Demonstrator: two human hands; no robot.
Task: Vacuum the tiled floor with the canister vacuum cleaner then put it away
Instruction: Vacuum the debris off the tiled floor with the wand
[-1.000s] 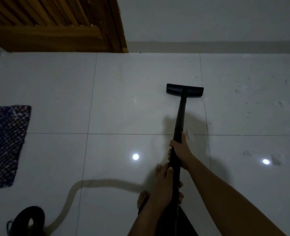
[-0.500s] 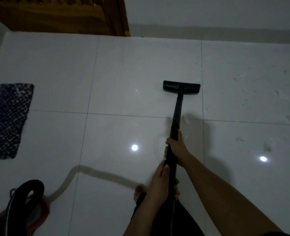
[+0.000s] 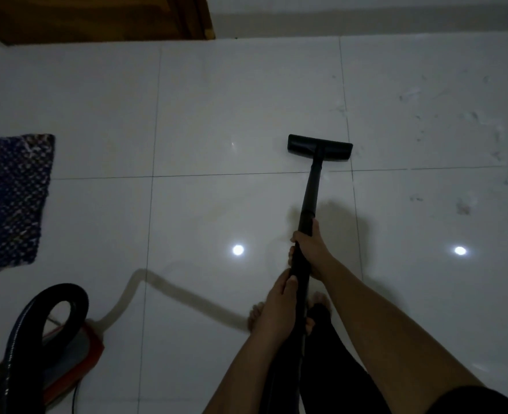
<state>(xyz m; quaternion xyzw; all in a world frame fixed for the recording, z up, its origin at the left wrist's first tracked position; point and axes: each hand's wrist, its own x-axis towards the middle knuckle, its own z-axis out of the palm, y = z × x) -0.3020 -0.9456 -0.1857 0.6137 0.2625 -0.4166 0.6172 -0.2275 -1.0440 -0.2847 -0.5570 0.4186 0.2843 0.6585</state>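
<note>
White tiled floor (image 3: 216, 100) fills the frame; wooden door (image 3: 97, 16) cut off upper left, dark woven mat (image 3: 10, 198) cropped at left edge. Red canister vacuum (image 3: 79, 351) sits lower left, partly out of frame under its black hose (image 3: 37, 312) loop, contents not visible. Black wand (image 3: 314, 189) runs up from bottom centre to the floor head (image 3: 320, 147), flat on tile mid-frame; right hand (image 3: 314, 249) fingers wrap the wand, left hand (image 3: 279, 306) grips just below; pale debris (image 3: 463, 207) at right, blurry.

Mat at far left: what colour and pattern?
The mat is dark blue, woven, flecked with white; head view.

Bare forearms (image 3: 381, 322), blk sleeve (image 3: 482, 401) R arm, blk trousers (image 3: 321, 342), bare feet (image 3: 257, 313)
</note>
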